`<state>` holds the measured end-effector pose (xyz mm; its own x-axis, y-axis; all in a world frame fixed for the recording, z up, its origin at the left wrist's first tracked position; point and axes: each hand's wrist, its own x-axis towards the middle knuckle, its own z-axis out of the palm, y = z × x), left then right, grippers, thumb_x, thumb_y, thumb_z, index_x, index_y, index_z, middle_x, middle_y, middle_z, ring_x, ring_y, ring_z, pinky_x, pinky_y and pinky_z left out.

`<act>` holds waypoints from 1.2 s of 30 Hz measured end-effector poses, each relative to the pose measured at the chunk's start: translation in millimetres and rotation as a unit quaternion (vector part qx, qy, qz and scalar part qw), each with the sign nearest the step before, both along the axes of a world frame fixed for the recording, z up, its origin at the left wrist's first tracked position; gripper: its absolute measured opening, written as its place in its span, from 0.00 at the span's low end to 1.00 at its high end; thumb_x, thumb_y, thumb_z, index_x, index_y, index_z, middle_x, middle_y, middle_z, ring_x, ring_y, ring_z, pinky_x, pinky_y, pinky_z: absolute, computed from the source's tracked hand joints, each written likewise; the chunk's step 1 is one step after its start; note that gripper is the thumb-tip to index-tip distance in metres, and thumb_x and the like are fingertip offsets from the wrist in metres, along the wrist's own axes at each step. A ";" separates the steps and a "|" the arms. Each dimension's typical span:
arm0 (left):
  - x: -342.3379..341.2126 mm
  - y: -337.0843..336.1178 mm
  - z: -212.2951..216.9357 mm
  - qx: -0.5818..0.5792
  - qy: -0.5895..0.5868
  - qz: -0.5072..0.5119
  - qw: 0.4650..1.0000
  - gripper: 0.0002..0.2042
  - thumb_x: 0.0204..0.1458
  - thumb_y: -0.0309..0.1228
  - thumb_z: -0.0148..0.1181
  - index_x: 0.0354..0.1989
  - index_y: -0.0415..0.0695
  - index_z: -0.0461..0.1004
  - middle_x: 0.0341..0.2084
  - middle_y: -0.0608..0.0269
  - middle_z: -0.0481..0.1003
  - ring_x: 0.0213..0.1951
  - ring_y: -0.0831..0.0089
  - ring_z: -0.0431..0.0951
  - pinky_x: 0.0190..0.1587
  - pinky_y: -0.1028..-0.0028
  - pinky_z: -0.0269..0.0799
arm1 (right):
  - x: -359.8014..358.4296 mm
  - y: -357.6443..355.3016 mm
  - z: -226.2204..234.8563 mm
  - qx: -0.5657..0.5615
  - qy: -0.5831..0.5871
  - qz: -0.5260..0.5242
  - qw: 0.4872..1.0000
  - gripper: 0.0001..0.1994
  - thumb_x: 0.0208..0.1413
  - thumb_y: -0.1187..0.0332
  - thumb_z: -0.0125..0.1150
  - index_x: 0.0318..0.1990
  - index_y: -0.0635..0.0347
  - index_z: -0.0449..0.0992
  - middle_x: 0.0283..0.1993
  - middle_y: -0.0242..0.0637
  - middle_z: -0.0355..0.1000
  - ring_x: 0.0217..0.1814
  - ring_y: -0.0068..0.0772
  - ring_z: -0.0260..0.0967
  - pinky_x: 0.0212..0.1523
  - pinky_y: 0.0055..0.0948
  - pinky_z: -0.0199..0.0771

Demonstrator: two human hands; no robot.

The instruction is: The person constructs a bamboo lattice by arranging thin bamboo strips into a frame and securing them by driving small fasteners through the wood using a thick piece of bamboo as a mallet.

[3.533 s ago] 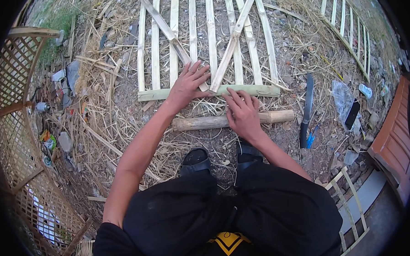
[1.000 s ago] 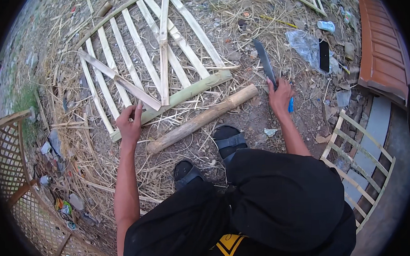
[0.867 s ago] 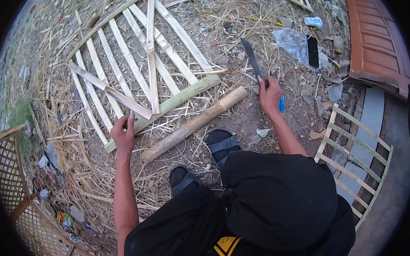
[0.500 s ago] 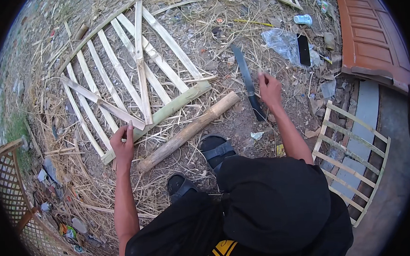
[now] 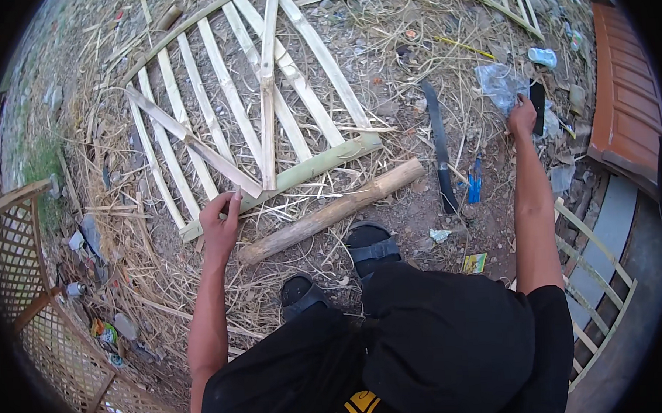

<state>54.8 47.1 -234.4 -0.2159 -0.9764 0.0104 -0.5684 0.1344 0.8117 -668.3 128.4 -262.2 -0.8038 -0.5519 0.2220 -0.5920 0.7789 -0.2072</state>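
My left hand (image 5: pixel 219 217) is closed, thumb pressed toward the curled fingers, beside the near end of a loose flat bamboo strip (image 5: pixel 188 141). Whatever it may pinch is too small to make out. That strip lies across a lattice of split bamboo slats joined to a thick green bamboo rail (image 5: pixel 322 161). Out to the right, my right hand (image 5: pixel 521 117) has its fingers closed at the edge of a clear plastic bag (image 5: pixel 497 83). A black phone (image 5: pixel 537 107) lies right beside that hand. Between my hands rest a dark-bladed machete (image 5: pixel 438 132) and a round wooden log (image 5: pixel 331 212).
A blue tool (image 5: pixel 474 179) lies right of the machete. A white-and-blue cup (image 5: pixel 542 57) sits beyond the phone. Red-brown panelling (image 5: pixel 625 90) and a small slatted bamboo frame (image 5: pixel 608 287) stand at right, a woven lattice (image 5: pixel 64 351) at left. Straw and shavings litter the ground.
My right hand has moved right and away from beside the machete to the plastic bag, uncovering the blue tool. My left hand stays by the strip's end. The view has shifted.
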 end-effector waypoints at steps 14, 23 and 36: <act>-4.2 -7.0 4.9 0.068 0.022 0.046 0.996 0.10 0.61 0.31 0.63 0.34 0.35 0.80 0.16 0.67 0.70 0.21 0.83 0.64 0.25 0.76 0.60 | -57.9 8.7 -11.8 0.076 0.038 0.126 0.988 0.10 0.61 0.64 0.61 0.45 0.57 0.83 0.42 0.48 0.80 0.45 0.52 0.78 0.46 0.45 0.75; -11.0 -7.4 4.1 0.072 0.058 0.042 0.995 0.11 0.62 0.32 0.62 0.35 0.35 0.81 0.16 0.71 0.69 0.21 0.86 0.63 0.24 0.79 0.57 | -59.5 30.1 -4.5 -0.013 0.082 0.064 0.994 0.11 0.61 0.60 0.64 0.44 0.56 0.82 0.38 0.42 0.81 0.40 0.45 0.79 0.43 0.41 0.75; -28.1 6.1 28.6 0.123 0.117 0.020 0.985 0.11 0.61 0.32 0.64 0.43 0.36 0.80 0.17 0.73 0.69 0.22 0.88 0.62 0.23 0.79 0.56 | 86.1 -14.7 21.9 -0.336 -0.194 0.115 0.914 0.13 0.62 0.64 0.67 0.50 0.61 0.83 0.39 0.31 0.81 0.36 0.19 0.73 0.37 0.20 0.71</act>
